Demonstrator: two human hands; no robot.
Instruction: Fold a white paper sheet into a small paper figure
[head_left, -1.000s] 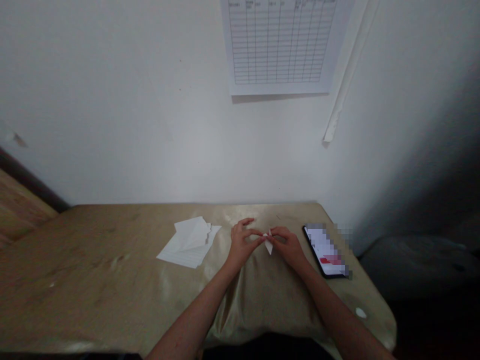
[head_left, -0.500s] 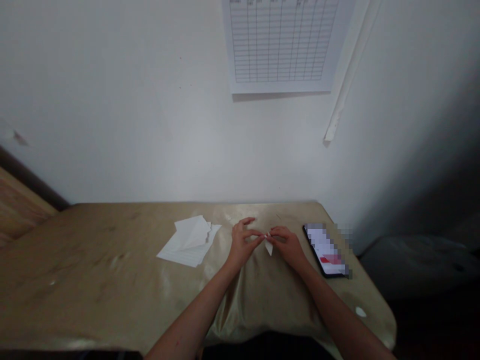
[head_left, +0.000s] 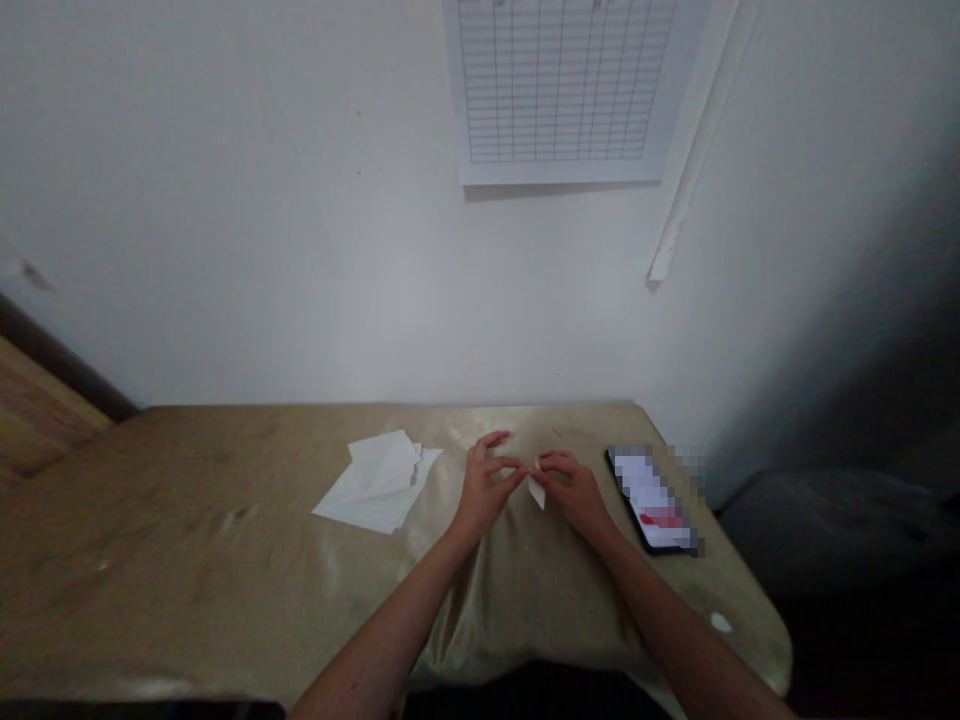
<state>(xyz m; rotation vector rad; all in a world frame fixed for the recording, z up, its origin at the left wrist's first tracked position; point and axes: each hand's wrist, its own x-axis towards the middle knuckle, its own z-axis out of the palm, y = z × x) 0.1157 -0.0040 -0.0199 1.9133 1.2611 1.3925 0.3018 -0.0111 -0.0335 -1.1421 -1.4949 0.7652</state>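
Note:
A small folded piece of white paper [head_left: 537, 492] is pinched between my two hands, its pointed end hanging down. My left hand [head_left: 487, 482] grips its upper part between thumb and index finger, with the other fingers raised apart. On the opposite side my right hand [head_left: 573, 490] holds the same paper, thumb and curled fingers closed on it. Most of the paper's top is hidden by my fingertips. Left of my hands lie several white sheets [head_left: 367, 505], some lined, with a torn-edged piece on top.
A phone [head_left: 651, 505] with its screen lit lies to the right on the tan-covered table [head_left: 225, 600]. A white paper scrap [head_left: 721, 622] sits near the right edge. A printed grid sheet [head_left: 562, 100] hangs on the wall behind; wood [head_left: 45, 400] shows at far left.
My fingertips have shifted slightly on the small paper, and less of its top shows between them. The sheets and the phone stay where they were.

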